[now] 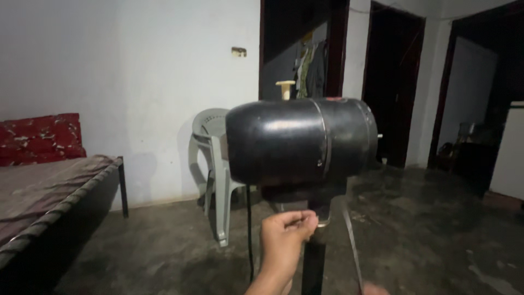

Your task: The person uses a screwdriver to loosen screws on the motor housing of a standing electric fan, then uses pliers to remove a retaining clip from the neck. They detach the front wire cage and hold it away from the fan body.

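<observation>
Fingertips of the left hand [284, 232] are pinching narrowly at a small fastener just under the glossy black rounded fan motor housing [300, 142]; gripping squarely would probably be preventing slips. Right hand [375, 288] is barely showing below it, state unclear. Behind the housing, a grey plastic chair [214, 164] is standing; farther, a small yellowish wall fitting [238, 52].

black fan motor [300, 142], grey plastic chair [210, 147], red patterned pillow [41, 137].
</observation>
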